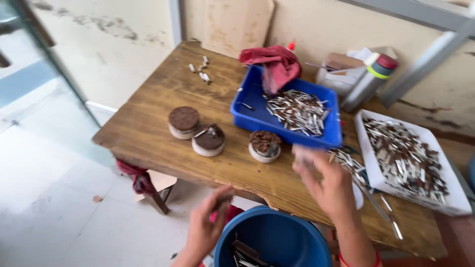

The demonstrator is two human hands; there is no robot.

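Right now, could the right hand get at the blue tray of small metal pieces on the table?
Probably yes. The right hand is raised over the table's front part, just short of the blue tray, and nothing stands between them. It seems to hold a blurred small piece already, so its fingers may not be free.

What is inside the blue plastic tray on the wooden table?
The blue plastic tray holds a heap of small silver and brown metal strips. A crumpled red cloth drapes over its back rim, hiding that corner, so what lies beneath it cannot be seen.
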